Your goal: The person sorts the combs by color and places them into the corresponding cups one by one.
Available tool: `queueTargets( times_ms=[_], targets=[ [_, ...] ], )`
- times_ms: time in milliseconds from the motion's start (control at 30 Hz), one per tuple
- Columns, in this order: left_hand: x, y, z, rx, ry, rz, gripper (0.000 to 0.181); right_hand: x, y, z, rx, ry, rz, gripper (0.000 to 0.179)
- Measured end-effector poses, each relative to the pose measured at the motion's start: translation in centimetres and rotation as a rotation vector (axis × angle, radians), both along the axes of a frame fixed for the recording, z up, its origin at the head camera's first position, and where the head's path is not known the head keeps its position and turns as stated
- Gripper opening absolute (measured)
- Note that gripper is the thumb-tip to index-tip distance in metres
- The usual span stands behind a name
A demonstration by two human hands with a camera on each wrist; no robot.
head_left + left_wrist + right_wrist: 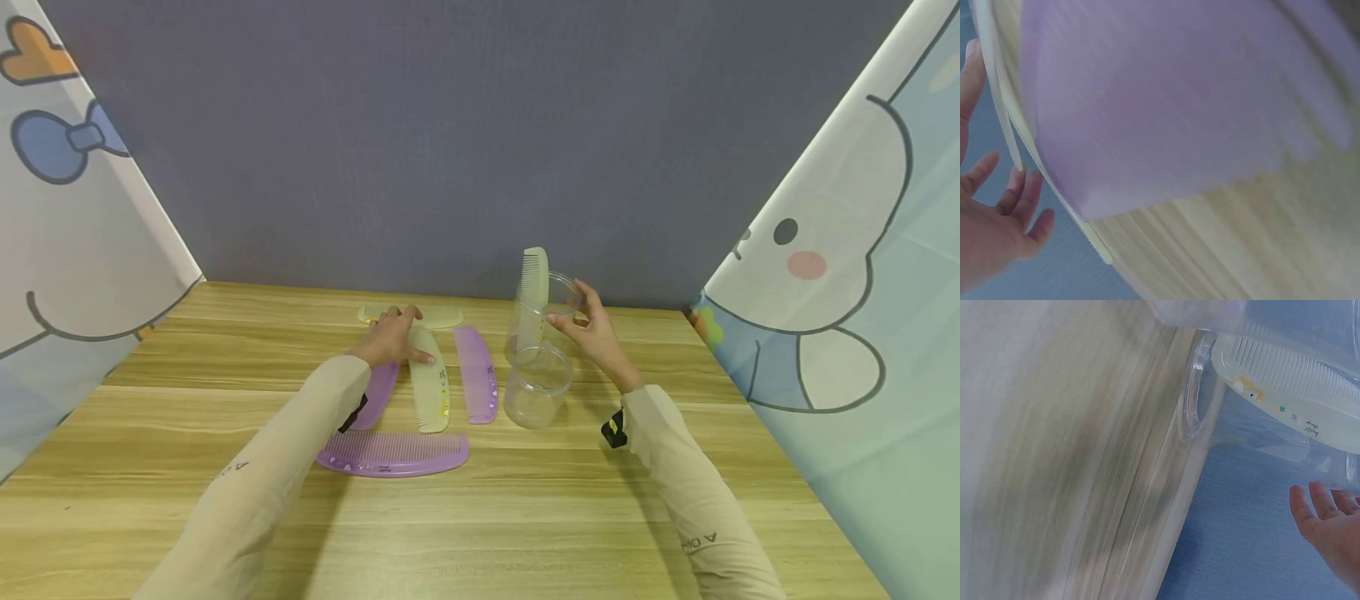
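Observation:
My left hand (390, 335) pinches the upper end of a pale green comb (430, 392), thumb on one side and fingers on the other. In the left wrist view that comb (1002, 106) shows edge-on between the fingers. My right hand (594, 333) holds the rim of the farther clear plastic cup (564, 292), thumb in front and fingers behind. Another pale green comb (535, 279) stands upright in this cup; its decorated spine (1297, 419) shows through the clear wall in the right wrist view.
A second clear cup (534, 408) stands just in front. Purple combs lie beside the left hand (381, 392), to its right (474, 375) and nearer me (393, 465). Another pale green comb (442, 317) lies near the dark back wall (450, 167).

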State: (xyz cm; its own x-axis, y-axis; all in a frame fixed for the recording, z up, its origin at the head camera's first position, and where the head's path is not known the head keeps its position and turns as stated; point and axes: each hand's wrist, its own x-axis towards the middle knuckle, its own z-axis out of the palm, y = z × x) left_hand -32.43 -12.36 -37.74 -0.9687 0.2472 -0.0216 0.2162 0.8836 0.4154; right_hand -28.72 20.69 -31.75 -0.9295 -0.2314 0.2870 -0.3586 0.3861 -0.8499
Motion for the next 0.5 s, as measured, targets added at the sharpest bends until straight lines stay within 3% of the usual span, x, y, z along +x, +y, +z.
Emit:
queueTargets(
  times_ms=[300,500],
  targets=[
    [0.1,0.3,0.8,0.183,-0.003,-0.020,0.095,0.0,0.1,0.1,0.001,0.000,-0.001,0.075],
    [0.0,0.6,1.1,0.263,0.006,0.014,0.086,0.1,0.0,0.1,0.000,-0.011,-0.002,0.076]
  ],
)
